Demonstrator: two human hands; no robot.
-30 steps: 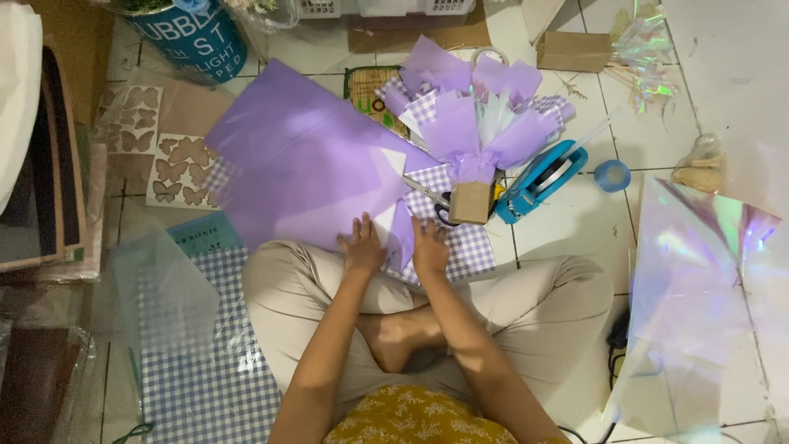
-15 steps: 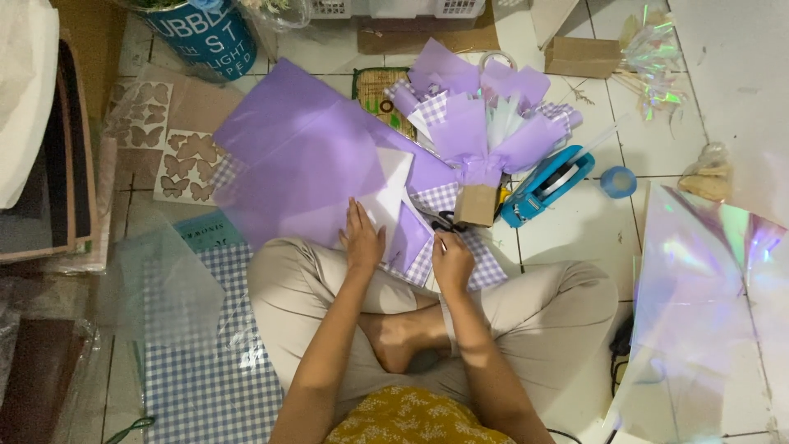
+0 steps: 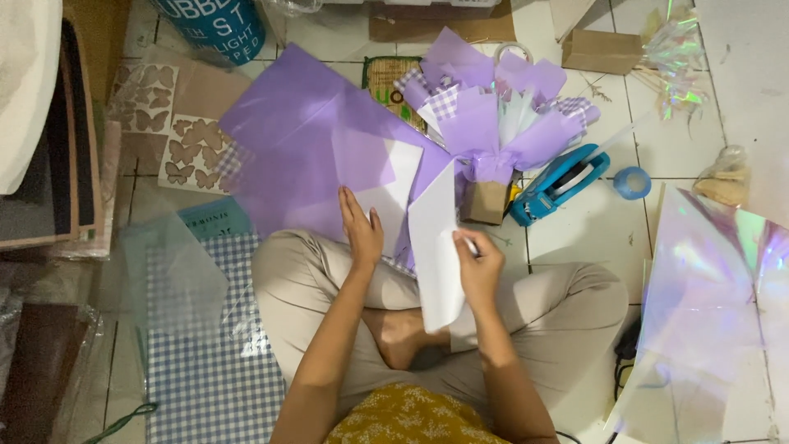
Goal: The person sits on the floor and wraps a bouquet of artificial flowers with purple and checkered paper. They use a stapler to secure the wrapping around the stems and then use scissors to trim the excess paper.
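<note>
I sit cross-legged on a tiled floor. My right hand [image 3: 478,265] grips the edge of a white sheet of paper [image 3: 436,247], lifted upright over my knee. My left hand [image 3: 360,230] lies flat, fingers together, on a white sheet [image 3: 394,185] that rests on large purple wrapping sheets [image 3: 304,140]. Just beyond stands a small bouquet wrapped in purple and checked paper [image 3: 493,115], its brown base [image 3: 483,201] close to my right hand.
A blue tape dispenser [image 3: 561,182] and a blue tape roll [image 3: 631,182] lie right of the bouquet. Iridescent film [image 3: 707,304] covers the floor at right. Blue checked paper [image 3: 205,370], clear film and butterfly cutout cards [image 3: 181,131] lie left. A teal bucket [image 3: 215,25] stands far left.
My right hand has picked up a white sheet and raised it on edge. My left hand slid forward and pressed flat on the paper on the floor.
</note>
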